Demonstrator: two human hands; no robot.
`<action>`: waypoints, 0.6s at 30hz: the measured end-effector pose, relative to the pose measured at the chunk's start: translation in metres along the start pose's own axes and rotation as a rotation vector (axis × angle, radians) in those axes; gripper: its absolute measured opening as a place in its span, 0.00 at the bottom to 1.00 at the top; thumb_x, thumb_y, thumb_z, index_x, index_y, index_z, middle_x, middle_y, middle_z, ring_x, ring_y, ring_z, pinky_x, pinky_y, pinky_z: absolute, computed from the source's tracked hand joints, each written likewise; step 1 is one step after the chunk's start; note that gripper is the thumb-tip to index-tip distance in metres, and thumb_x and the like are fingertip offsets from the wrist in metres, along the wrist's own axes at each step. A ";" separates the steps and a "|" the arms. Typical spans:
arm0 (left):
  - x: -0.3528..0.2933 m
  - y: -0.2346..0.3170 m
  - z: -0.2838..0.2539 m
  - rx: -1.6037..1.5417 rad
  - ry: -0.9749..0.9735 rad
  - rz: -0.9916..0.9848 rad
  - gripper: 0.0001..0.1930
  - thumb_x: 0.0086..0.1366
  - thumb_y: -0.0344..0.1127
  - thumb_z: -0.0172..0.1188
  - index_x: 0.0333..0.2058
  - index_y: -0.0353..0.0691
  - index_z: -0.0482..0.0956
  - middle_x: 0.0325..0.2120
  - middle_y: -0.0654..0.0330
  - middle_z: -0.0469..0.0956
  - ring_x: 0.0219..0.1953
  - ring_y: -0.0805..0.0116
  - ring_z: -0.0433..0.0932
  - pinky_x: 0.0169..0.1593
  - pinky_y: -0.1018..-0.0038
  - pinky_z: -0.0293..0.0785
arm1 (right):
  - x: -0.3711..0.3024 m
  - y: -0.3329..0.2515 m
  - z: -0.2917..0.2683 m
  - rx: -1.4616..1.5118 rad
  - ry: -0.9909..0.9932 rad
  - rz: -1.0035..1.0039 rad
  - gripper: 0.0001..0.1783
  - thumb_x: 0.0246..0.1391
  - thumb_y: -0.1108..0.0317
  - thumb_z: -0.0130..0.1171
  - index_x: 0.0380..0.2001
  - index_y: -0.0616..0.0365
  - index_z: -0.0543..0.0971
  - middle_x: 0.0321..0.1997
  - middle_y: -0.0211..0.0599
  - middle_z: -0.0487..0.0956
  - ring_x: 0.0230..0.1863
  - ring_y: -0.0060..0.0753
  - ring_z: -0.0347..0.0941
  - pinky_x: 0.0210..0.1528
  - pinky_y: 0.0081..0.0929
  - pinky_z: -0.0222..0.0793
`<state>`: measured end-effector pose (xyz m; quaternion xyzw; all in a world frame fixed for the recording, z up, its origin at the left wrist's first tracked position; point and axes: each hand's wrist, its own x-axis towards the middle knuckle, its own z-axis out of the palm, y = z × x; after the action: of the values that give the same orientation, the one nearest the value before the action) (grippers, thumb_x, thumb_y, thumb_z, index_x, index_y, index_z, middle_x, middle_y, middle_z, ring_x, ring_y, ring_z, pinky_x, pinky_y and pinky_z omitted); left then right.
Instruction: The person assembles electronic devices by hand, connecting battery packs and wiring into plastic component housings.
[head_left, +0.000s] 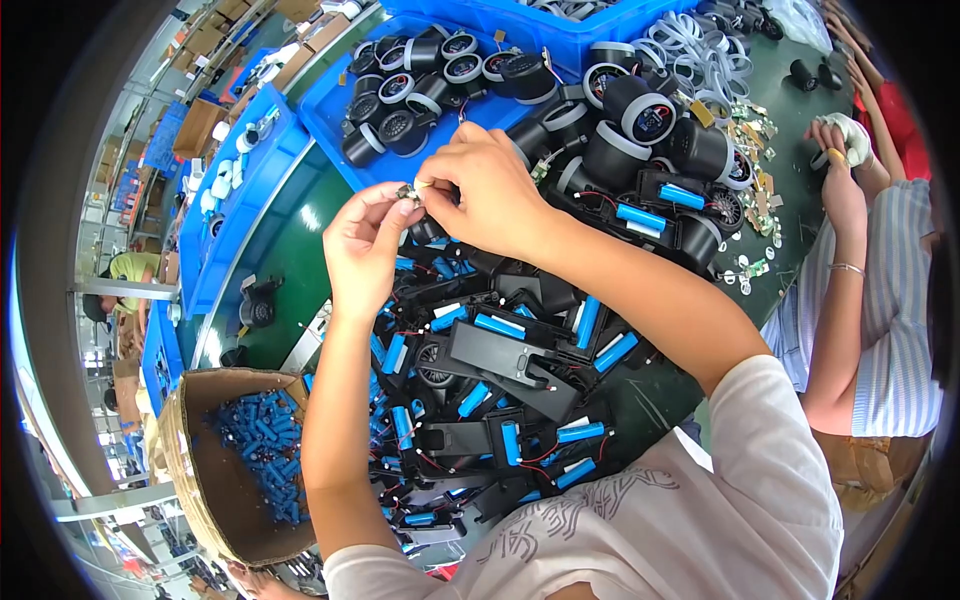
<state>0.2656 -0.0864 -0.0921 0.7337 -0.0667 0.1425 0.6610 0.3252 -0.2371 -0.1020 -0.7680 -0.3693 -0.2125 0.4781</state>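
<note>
Over the heap of parts, my left hand pinches a small circuit board between thumb and fingers. My right hand meets it there, fingertips closed against the board's right side; what they grip is too small to make out. Below my forearms lie black plastic housings, many with blue battery cells and thin red wires. Just beyond my right hand stand black round fan units with grey rings, some showing coloured wires inside.
A blue tray of fan units sits behind my hands, near a blue bin. Grey rings and small circuit boards lie far right. A cardboard box of blue cells stands left. Another person's hand works at right.
</note>
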 end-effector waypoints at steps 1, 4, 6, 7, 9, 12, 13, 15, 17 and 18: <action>-0.002 0.001 0.001 0.048 0.010 0.015 0.07 0.59 0.21 0.53 0.38 0.30 0.73 0.33 0.58 0.75 0.36 0.70 0.76 0.42 0.75 0.76 | 0.000 -0.002 -0.001 -0.026 -0.021 0.009 0.02 0.36 0.71 0.59 0.16 0.53 0.75 0.18 0.26 0.72 0.29 0.31 0.64 0.34 0.30 0.55; -0.002 -0.002 0.003 0.155 0.047 0.070 0.08 0.58 0.20 0.54 0.37 0.30 0.73 0.33 0.56 0.76 0.35 0.69 0.77 0.42 0.76 0.75 | 0.000 -0.004 0.003 -0.062 0.023 -0.031 0.04 0.34 0.73 0.59 0.14 0.54 0.74 0.17 0.28 0.71 0.28 0.32 0.64 0.33 0.30 0.54; 0.000 -0.005 0.004 0.213 0.074 0.108 0.08 0.57 0.20 0.54 0.37 0.29 0.73 0.33 0.55 0.76 0.35 0.69 0.77 0.41 0.76 0.75 | -0.001 -0.004 0.007 -0.037 0.040 -0.013 0.03 0.34 0.75 0.57 0.14 0.55 0.74 0.17 0.29 0.71 0.29 0.34 0.64 0.33 0.31 0.55; 0.001 -0.005 0.006 0.214 0.082 0.112 0.08 0.57 0.19 0.54 0.37 0.29 0.73 0.33 0.54 0.76 0.35 0.69 0.77 0.41 0.76 0.75 | -0.001 -0.005 0.008 -0.016 0.057 0.001 0.03 0.33 0.76 0.56 0.15 0.55 0.74 0.17 0.30 0.71 0.29 0.35 0.64 0.34 0.32 0.55; 0.000 -0.004 0.007 0.195 0.099 0.102 0.07 0.57 0.19 0.54 0.36 0.28 0.73 0.32 0.54 0.76 0.35 0.70 0.77 0.40 0.77 0.75 | -0.005 -0.007 0.013 0.037 0.056 -0.015 0.04 0.32 0.78 0.54 0.15 0.56 0.73 0.17 0.32 0.71 0.29 0.37 0.64 0.34 0.33 0.56; 0.004 -0.004 -0.002 0.132 0.102 0.054 0.05 0.57 0.18 0.53 0.33 0.28 0.72 0.33 0.53 0.75 0.34 0.70 0.77 0.40 0.77 0.75 | -0.008 -0.007 0.015 0.140 -0.028 0.001 0.06 0.30 0.80 0.51 0.16 0.58 0.73 0.17 0.37 0.71 0.29 0.41 0.64 0.34 0.34 0.57; 0.005 -0.004 -0.004 0.143 0.084 0.058 0.05 0.57 0.18 0.53 0.33 0.28 0.72 0.33 0.53 0.75 0.35 0.69 0.77 0.40 0.76 0.75 | -0.006 -0.007 0.015 0.146 -0.104 0.012 0.05 0.30 0.79 0.51 0.16 0.58 0.74 0.18 0.40 0.72 0.31 0.43 0.64 0.34 0.36 0.59; 0.006 -0.004 -0.007 0.172 0.054 0.057 0.04 0.57 0.17 0.52 0.33 0.27 0.71 0.34 0.52 0.75 0.35 0.69 0.77 0.40 0.76 0.76 | -0.006 -0.006 0.019 0.168 -0.156 0.002 0.08 0.29 0.77 0.52 0.19 0.58 0.77 0.21 0.42 0.74 0.31 0.46 0.65 0.34 0.37 0.62; 0.006 0.000 -0.007 0.140 0.021 0.032 0.04 0.57 0.17 0.52 0.32 0.27 0.71 0.34 0.52 0.74 0.35 0.69 0.77 0.39 0.76 0.76 | -0.006 -0.004 0.017 0.189 -0.181 0.043 0.07 0.29 0.78 0.52 0.19 0.58 0.76 0.20 0.39 0.73 0.29 0.43 0.65 0.36 0.35 0.61; 0.006 0.002 -0.007 0.106 -0.010 0.005 0.04 0.57 0.17 0.52 0.32 0.27 0.71 0.34 0.52 0.74 0.35 0.69 0.77 0.39 0.77 0.76 | -0.006 -0.002 0.015 0.208 -0.210 0.085 0.07 0.30 0.79 0.52 0.18 0.58 0.75 0.19 0.37 0.73 0.27 0.40 0.64 0.37 0.32 0.60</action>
<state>0.2699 -0.0792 -0.0878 0.7682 -0.0640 0.1438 0.6206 0.3194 -0.2255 -0.1119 -0.7473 -0.4045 -0.0709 0.5224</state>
